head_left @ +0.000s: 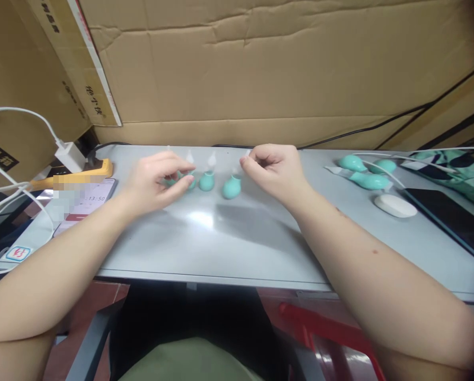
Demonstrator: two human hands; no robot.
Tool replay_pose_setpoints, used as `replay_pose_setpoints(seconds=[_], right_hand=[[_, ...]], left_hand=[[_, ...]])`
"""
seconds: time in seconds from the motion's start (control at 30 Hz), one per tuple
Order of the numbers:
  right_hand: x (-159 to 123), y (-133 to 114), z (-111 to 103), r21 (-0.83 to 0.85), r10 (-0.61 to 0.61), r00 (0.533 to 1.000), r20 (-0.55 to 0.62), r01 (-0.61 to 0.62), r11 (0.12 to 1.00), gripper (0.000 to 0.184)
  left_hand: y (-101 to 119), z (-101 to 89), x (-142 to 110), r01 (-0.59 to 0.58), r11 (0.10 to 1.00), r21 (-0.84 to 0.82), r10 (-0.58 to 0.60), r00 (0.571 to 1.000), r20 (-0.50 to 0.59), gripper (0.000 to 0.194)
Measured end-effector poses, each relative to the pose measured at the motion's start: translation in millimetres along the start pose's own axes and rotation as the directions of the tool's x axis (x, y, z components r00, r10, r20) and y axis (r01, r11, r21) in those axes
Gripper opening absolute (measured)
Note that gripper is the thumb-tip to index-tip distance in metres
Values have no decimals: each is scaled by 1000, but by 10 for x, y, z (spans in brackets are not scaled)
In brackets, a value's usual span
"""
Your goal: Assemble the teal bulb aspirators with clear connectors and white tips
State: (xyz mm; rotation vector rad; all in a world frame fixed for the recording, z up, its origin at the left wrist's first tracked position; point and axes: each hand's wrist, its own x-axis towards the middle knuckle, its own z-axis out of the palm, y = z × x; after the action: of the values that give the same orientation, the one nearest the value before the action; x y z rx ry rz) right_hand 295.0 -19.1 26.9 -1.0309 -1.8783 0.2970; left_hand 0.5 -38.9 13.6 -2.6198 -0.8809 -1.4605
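Observation:
Several teal rubber bulb syringes with whitish pointed nozzles stand in a row on the grey tabletop. My left hand (161, 177) is at the row's left end, thumb and fingers apart, partly hiding the bulb syringes behind it. Just right of its fingertips a bulb syringe (207, 181) stands upright. Another bulb syringe (232, 187) leans to the right, its nozzle pointing at my right hand (274, 166). My right thumb and forefinger are pinched together at that nozzle's tip, with a bit of white showing at the fingertips.
More teal bulb syringes (351, 163) lie at the right, beside a white oval case (395, 206), a dark phone (451, 219) and green packaging (459, 172). At the left are a lit phone (97, 196), a yellow power strip (97, 169), a charger (70, 157) and white cables. Cardboard (240, 69) stands behind.

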Motion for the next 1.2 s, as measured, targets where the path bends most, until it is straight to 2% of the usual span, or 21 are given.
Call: replay_pose_setpoints(seconds=[0.1,0.2,0.33,0.53,0.63,0.7,0.8,0.87,0.93,1.1,1.2], right_hand=[[25,85,61,-63,-22,1000,-15,21,998,37],[45,127,101,-116,-31,999,29,34,993,31],[52,123,98,-129,69,992,104,-55,990,30],[22,119,67,-114,135,979,150,-119,986,20],[43,184,56,-54,117,988,104,-111,992,31],[89,283,31,78,128,991,27,-130,988,44],[189,506,-31,340,269,963,-26,-245,908,66],[244,656,-65,478,343,939,8,-305,824,75],[270,749,-71,547,325,941,97,-323,772,75],[232,679,21,661,523,845,115,-458,594,78],[213,575,57,666,524,840,144,-474,576,73]], left_hand=[[-2,-19,16,9,1000,23,-8,999,-48,20],[-17,-51,36,75,996,44,-71,994,-83,21],[-58,-75,49,158,984,79,-147,981,-126,23],[-109,-65,44,169,981,96,-154,978,-143,23],[-119,-67,45,172,981,86,-158,976,-150,23],[-120,-72,50,176,981,77,-162,973,-165,23],[-120,-78,58,189,980,57,-174,965,-196,22],[-137,-78,61,205,978,43,-191,957,-219,21],[-179,-73,59,237,971,26,-224,945,-239,23],[-327,-63,53,329,943,-44,-329,912,-246,28],[-335,-72,67,370,927,-70,-374,889,-264,26]])
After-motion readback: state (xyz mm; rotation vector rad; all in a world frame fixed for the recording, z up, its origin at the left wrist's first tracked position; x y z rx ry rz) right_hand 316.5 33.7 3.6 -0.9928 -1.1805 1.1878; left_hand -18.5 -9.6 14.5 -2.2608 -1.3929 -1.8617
